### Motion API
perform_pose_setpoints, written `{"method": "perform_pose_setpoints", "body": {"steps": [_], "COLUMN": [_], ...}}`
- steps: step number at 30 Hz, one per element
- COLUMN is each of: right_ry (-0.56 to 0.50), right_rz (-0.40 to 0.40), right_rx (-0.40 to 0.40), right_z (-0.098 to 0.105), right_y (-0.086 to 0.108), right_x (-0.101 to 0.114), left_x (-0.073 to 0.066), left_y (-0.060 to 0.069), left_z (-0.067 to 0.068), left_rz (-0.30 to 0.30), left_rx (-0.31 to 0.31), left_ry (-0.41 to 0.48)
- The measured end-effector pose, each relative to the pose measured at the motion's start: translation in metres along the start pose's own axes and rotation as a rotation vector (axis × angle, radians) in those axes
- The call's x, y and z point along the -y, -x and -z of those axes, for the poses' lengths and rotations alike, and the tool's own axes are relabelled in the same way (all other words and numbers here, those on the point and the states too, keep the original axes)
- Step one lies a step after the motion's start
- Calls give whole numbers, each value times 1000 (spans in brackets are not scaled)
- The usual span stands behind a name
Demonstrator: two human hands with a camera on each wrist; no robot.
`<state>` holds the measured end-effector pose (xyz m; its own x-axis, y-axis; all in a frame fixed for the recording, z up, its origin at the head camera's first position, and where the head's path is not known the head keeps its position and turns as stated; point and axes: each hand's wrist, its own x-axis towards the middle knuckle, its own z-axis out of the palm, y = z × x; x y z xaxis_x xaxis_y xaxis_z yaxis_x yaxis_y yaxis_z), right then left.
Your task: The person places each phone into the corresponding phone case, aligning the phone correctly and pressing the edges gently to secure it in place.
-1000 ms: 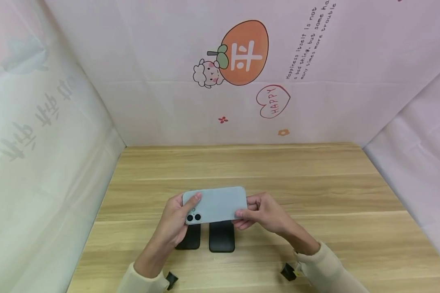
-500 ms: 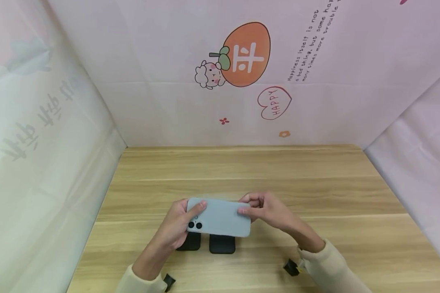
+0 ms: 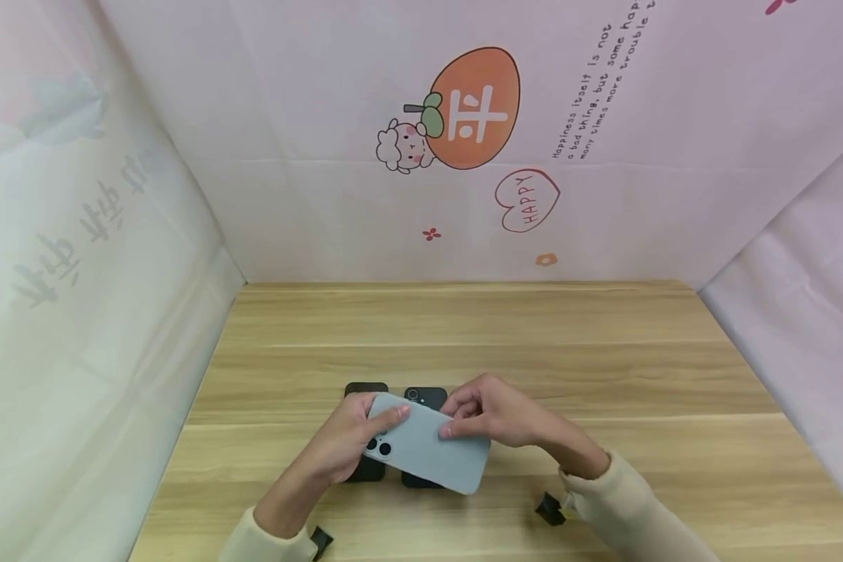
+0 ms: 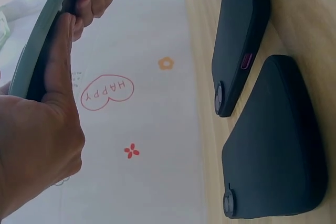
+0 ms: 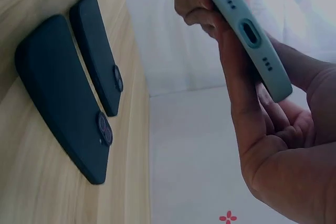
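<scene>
A phone in a pale blue case (image 3: 430,445) is held above the table, its back with two lenses facing up in the head view. My left hand (image 3: 347,439) grips its camera end, thumb across the back. My right hand (image 3: 495,414) pinches its long far edge, with the thumb on the back. In the right wrist view the charging port end of the phone (image 5: 265,51) faces the camera. Two black phones lie back up side by side below, a left one (image 3: 367,387) and a right one (image 3: 430,398), both partly hidden in the head view.
The black phones rest on a wood-grain table (image 3: 590,351). A printed cloth wall (image 3: 309,203) rises along its far edge, with more cloth at left and right. Small black pieces (image 3: 551,509) sit by both sleeve cuffs.
The held phone has turned, its right end swinging down toward me. My right hand has shifted along the edge toward its middle. The far ends of the black phones have come into view.
</scene>
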<state>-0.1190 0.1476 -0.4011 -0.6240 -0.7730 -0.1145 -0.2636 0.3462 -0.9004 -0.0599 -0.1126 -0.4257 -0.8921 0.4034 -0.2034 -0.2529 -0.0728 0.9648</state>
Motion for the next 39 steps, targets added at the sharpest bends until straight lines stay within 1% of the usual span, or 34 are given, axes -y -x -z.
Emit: {"method": "perform_pose_setpoints", "body": {"steps": [2, 5, 9, 11, 14, 17, 20, 23, 27, 31, 33, 36, 39], "right_ry": [-11, -53, -154, -206, -285, -345, -368, -393, -423, -422, -425, -410, -390], "right_rz": [-18, -56, -108, -126, -149, -179, -198, -209, -209, -188, -173, -155, -146], "right_rx": [-20, -60, -124, -156, -200, -245, -277, -287, -255, -193, -171, -170, -183], "right_z": [-2, -4, -10, -14, -22, -31, -41, -49, -57, -65, -69, -79, -91], "right_y": [0, -1, -3, -5, -10, -16, -22, -29, -39, -53, -59, -70, -81], "right_x": [1, 2, 3, 2, 0, -2, -3, -3, -2, 0, 2, 4, 6], "left_x": [0, 1, 2, 3, 7, 11, 13, 14, 14, 13, 12, 10, 9], "left_y": [0, 1, 4, 5, 6, 8, 10, 13, 19, 27, 31, 37, 42], "left_z": [1, 2, 6, 7, 10, 13, 18, 25, 39, 60, 72, 88, 103], "left_rz": [6, 18, 22, 19, 27, 33, 33, 27, 44, 87, 94, 99, 105], "left_rx": [-25, -84, -146, -152, -157, -181, -221, -244, -241, -212, -193, -169, -132], "left_ry": [20, 61, 131, 154, 159, 160, 155, 132, 78, 28, -3, -39, -68]}}
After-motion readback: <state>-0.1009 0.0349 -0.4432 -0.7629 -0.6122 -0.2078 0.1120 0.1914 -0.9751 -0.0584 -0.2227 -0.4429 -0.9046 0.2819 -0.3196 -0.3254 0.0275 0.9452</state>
